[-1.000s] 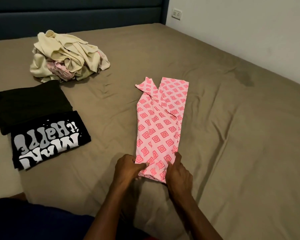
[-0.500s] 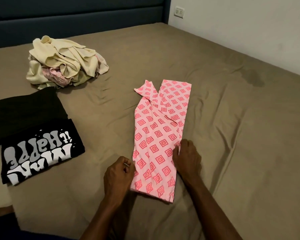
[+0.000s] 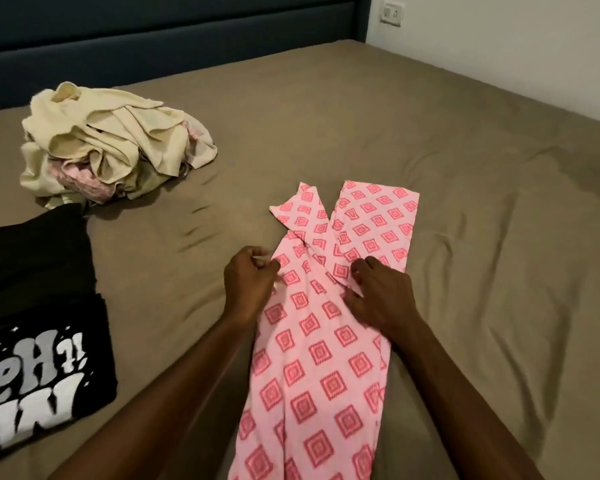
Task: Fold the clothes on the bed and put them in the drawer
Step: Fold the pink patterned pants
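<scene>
Dark blue padded headboard (image 3: 174, 36) meets a white wall (image 3: 499, 46) — socket (image 3: 392, 12) mounted high.

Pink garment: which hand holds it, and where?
Left hand pinches the pink garment at its left edge, mid-length. Right hand rests on its right side; grip unclear.

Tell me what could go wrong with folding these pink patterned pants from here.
The far ends of the pink pants lie splayed apart, so folding now would likely come out lopsided. The left hand pinches only the edge while the right hand rests on top, so the fabric could slip and bunch. The cream pile is still unfolded nearby and could get mixed in.
</scene>
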{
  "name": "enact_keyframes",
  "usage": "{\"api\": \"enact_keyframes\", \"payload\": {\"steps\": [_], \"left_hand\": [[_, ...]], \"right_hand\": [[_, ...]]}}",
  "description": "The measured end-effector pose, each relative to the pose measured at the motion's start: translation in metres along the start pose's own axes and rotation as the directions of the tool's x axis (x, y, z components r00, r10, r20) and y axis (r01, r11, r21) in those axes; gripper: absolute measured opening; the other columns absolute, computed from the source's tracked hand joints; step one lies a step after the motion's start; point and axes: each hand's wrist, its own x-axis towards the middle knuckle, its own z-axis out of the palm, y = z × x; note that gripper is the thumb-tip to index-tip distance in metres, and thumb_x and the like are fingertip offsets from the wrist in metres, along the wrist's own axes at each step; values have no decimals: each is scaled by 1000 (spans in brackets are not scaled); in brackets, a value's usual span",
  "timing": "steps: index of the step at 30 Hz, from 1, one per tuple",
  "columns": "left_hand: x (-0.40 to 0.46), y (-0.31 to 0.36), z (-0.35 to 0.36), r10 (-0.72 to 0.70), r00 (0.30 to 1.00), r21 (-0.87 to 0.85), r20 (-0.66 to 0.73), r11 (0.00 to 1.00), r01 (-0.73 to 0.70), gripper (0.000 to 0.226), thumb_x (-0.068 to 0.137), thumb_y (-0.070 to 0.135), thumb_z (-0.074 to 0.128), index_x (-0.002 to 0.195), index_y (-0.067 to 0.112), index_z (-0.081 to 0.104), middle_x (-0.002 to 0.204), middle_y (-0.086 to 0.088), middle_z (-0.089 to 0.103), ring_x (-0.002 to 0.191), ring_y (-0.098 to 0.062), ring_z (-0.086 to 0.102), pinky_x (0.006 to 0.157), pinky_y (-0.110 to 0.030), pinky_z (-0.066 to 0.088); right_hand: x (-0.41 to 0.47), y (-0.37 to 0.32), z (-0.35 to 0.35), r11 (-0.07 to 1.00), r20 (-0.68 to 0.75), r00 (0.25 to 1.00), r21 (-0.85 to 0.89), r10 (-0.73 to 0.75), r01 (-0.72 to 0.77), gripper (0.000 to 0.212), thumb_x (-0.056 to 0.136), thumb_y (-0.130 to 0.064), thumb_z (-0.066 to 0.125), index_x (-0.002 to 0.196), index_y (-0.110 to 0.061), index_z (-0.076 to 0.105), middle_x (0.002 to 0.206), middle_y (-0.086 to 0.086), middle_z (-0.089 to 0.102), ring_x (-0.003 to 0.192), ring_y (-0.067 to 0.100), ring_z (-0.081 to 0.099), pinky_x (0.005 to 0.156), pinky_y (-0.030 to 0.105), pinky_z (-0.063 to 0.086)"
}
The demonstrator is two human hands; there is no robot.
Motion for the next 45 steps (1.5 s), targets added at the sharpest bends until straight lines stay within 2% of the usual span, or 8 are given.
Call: {"api": "enact_keyframes", "payload": {"steps": [3, 8, 13, 19, 27, 32, 41, 45], "left_hand": [[61, 14, 36, -166, 985, -110, -41, 981, 160, 29, 89, 14, 74, 115, 6, 64, 92, -13, 76, 71, -21, 76, 69, -37, 64], [135, 33, 92, -266, 961, -203, -77, 948, 246, 36, 77, 14, 88, 90, -12, 67, 75, -19, 70, 56, -26, 68, 53, -42, 62], [160, 59, 125, 31, 989, 128, -143, 992, -12, 66, 75, 20, 80, 135, 18, 54, 109, -9, 68, 91, -25, 69, 81, -38, 60], [165, 122, 177, 374, 927, 239, 3, 900, -364, 5, 82, 17, 80, 85, 14, 77, 71, 4, 72, 65, -13, 70, 65, -30, 58], [154, 138, 285, 391, 916, 295, 91, 868, -400, 8, 78, 14, 75, 86, 14, 74, 87, -1, 74, 84, -18, 69, 74, -26, 50], [131, 116, 323, 478, 845, 410, 240, 739, -534, 18, 79, 10, 67, 96, 9, 71, 101, -7, 71, 98, -25, 64, 80, -32, 46], [144, 139, 335, 648, 761, 367, 21, 703, -609, 14, 84, 9, 65, 97, 10, 69, 84, -5, 71, 80, -21, 65, 74, -28, 43], [129, 133, 354, 693, 707, 374, 141, 624, -686, 15, 83, 6, 64, 97, 9, 67, 90, -9, 69, 82, -28, 65, 74, -34, 45]], "right_hand": [[-5, 13, 13, 983, -82, 996, 181, 37, -22, 47, 83, -60, 59, 112, -23, 62, 97, -5, 65, 77, 20, 62, 57, 28, 40], [-8, 22, 20, 925, -88, 993, 378, 77, -38, 41, 72, -51, 70, 103, -28, 58, 94, -10, 62, 72, 17, 61, 55, 38, 51], [-12, 24, 26, 914, -198, 965, 397, 174, -83, 25, 77, -32, 73, 100, -23, 67, 83, -3, 69, 61, 19, 65, 47, 37, 54], [-11, 21, 21, 909, -176, 941, 357, 290, -214, 15, 87, -40, 68, 86, -25, 70, 71, -7, 63, 54, 18, 60, 41, 33, 48], [-9, 31, 10, 742, 50, 857, 476, 513, -472, 25, 87, -55, 57, 78, -31, 54, 64, -13, 65, 55, 9, 59, 54, 33, 53], [-4, 40, -4, 698, 132, 795, 409, 592, -588, 32, 92, -56, 61, 75, -30, 51, 76, -11, 69, 60, 7, 48, 64, 26, 42], [-2, 42, 7, 625, 60, 783, 566, 619, -538, 28, 81, -58, 48, 72, -31, 49, 66, -6, 66, 64, 16, 65, 59, 34, 50], [-2, 46, 16, 646, -30, 753, 537, 658, -543, 19, 69, -45, 65, 63, -30, 55, 52, -8, 57, 47, 17, 60, 41, 36, 48]]}}
